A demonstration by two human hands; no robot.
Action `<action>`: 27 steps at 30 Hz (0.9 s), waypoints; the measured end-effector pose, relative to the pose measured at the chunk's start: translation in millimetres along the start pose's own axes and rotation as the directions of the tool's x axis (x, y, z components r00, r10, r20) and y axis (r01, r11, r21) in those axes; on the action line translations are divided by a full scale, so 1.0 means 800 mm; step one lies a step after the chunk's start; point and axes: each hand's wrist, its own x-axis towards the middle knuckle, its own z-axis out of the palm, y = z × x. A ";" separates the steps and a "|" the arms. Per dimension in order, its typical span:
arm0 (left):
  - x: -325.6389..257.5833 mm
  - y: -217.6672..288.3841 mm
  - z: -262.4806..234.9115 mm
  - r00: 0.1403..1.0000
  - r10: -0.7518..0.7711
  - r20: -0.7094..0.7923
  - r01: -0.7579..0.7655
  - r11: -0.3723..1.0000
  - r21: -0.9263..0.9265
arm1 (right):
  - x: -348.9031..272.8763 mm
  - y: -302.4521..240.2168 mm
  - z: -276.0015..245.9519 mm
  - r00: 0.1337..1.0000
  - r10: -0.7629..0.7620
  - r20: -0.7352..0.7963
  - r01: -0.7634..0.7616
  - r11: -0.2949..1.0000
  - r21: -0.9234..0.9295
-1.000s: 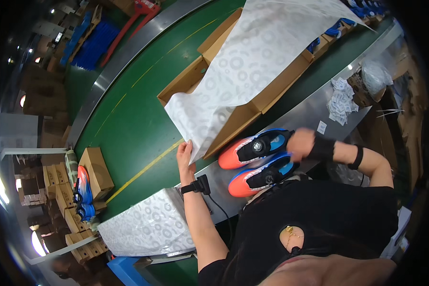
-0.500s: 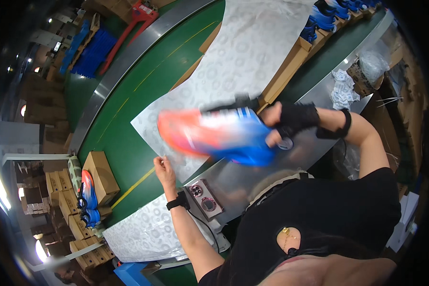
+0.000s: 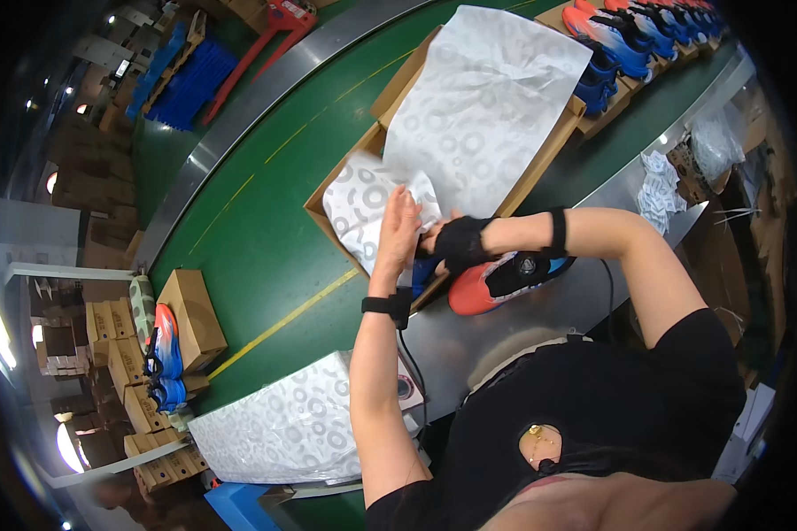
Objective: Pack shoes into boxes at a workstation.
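Both hands are meeting at a patterned paper flap [image 3: 360, 199], your left hand [image 3: 401, 226] lying straight-fingered against it, seemingly to hold its fold, your right hand [image 3: 452, 241] hiding its own closure above a partly covered blue shoe [image 3: 423, 280], another shoe [image 3: 509, 278] lying below that wrist.

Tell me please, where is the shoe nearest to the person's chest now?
In the head view, right of centre, the orange-toed shoe lies on the metal ledge, beside the open cardboard box, below and right of the right hand.
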 end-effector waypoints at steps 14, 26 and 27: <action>-0.013 -0.030 0.045 0.974 0.205 0.096 -0.216 0.718 0.662 | -0.242 0.134 0.001 0.569 0.495 -0.657 -0.238 0.864 0.444; -0.150 0.004 0.088 0.965 -0.150 -0.213 0.135 0.987 -0.084 | -0.203 0.115 -0.026 0.919 0.284 0.275 -0.308 0.076 0.948; -0.139 0.019 0.080 0.937 -0.156 -0.313 0.126 0.985 -0.114 | -0.198 0.112 -0.021 0.932 0.304 0.195 -0.251 0.157 0.955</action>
